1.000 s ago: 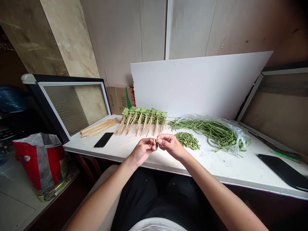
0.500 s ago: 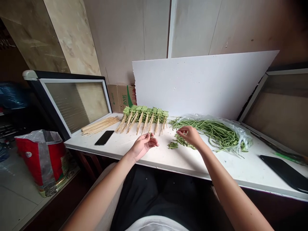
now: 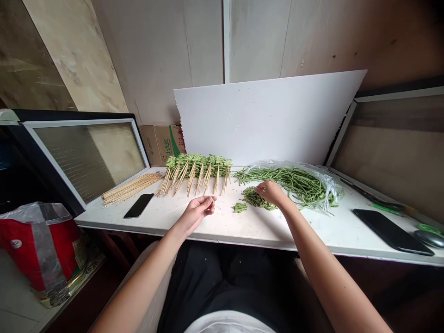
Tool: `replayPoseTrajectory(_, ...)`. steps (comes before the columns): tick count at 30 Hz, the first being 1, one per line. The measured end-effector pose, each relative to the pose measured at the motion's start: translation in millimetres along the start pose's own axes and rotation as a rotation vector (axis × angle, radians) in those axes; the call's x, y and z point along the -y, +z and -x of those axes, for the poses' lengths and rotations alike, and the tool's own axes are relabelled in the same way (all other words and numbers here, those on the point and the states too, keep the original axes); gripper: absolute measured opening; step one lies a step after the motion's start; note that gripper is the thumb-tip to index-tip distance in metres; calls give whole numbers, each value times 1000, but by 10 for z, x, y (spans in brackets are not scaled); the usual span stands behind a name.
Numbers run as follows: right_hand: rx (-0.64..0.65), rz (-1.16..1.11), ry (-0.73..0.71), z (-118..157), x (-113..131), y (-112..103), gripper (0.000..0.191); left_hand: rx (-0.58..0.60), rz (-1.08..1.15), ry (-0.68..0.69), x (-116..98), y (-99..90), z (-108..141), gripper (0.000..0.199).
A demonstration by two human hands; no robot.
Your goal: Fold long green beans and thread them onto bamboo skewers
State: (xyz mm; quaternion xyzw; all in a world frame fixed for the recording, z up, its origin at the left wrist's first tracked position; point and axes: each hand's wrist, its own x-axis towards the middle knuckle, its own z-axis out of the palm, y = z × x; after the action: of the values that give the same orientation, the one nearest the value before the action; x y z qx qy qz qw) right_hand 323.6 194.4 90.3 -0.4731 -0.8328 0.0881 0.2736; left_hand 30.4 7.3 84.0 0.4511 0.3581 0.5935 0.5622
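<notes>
- The left hand [image 3: 196, 213] pinched a green piece [image 3: 212, 200] at its fingertips, presumably steadying it.
- The right hand [image 3: 272, 192] bent over cut beans [image 3: 255, 199], likely heaped right for reach; whether it pinched any could not be told.
- Far left, skewered beans [image 3: 197, 160] lay sticks [image 3: 191, 180] nearest, perhaps for handling.

Soft light brightens the tabletop [image 3: 222, 224]; corners darken.

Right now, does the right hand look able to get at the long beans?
Probably yes. The right hand is at the cut beans, with the long beans just beyond. The clear bag covers part of them, but their left end seems to lie uncovered.
</notes>
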Motion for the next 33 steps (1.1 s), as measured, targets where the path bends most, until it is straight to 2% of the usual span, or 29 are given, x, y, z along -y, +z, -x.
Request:
replayPoseTrajectory(3, 61, -182, -83, 27, 206, -50, 32, -43, -97, 7, 28, -5, -10, 40)
replayPoseTrajectory(7, 183, -513, -221, 143, 671, -86, 38, -85, -251, 51, 40, 10, -9, 44)
replayPoseTrajectory(10, 257, -588, -353, 252, 972, -128, 36, -74, -331, 65, 23, 30, 3, 45)
replayPoseTrajectory(13, 256, -609, -394, 342, 1140, -163, 37, -33, -375, 69, 4, 66, 19, 46)
replayPoseTrajectory(19, 196, -588, -458, 403, 1250, -45, 35, -14, -446, 117, -15, 178, 52, 44)
replayPoseTrajectory(22, 228, -592, -468, 417, 1273, 4, 34, -8, -491, 106, -43, 185, 65, 42)
replayPoseTrajectory(25, 230, -565, -483, 446, 1303, 24, 29, 0, -502, 88, -59, 147, 66, 42)
replayPoseTrajectory(30, 127, -519, -481, 451, 1298, 136, 23, 15, -510, 30, 7, 61, 29, 49)
replayPoseTrajectory(33, 102, -499, -478, 409, 1236, 211, 22, 2, -666, 13, 5, -94, -4, 48)
